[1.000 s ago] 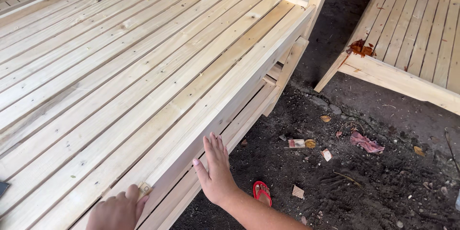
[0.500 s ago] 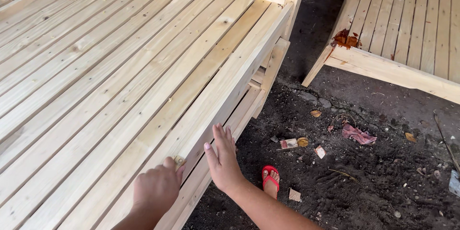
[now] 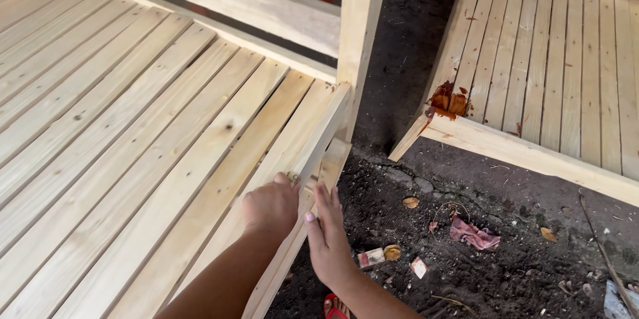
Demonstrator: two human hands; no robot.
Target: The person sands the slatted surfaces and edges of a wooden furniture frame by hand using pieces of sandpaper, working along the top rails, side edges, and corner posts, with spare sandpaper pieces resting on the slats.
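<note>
A pale slatted wooden bed frame [image 3: 133,126] fills the left of the view, with an upright corner post [image 3: 363,26] at its far end. My left hand [image 3: 269,207] is curled into a fist on the outermost slat near the frame's edge; whether it holds something small I cannot tell. My right hand [image 3: 327,239] lies flat, fingers together, against the outer side rail [image 3: 333,159] just beside the left hand.
A second slatted wooden frame [image 3: 552,59] stands at the right, with a red-brown stain [image 3: 447,103] at its near corner. Dark dirt ground [image 3: 506,246] between them holds scraps of paper, dry leaves, a pink rag [image 3: 474,234]. A red sandal [image 3: 335,307] shows below.
The view and both hands have moved along the frame's edge toward the corner post. My left hand came up onto the outermost slat beside the right hand.
</note>
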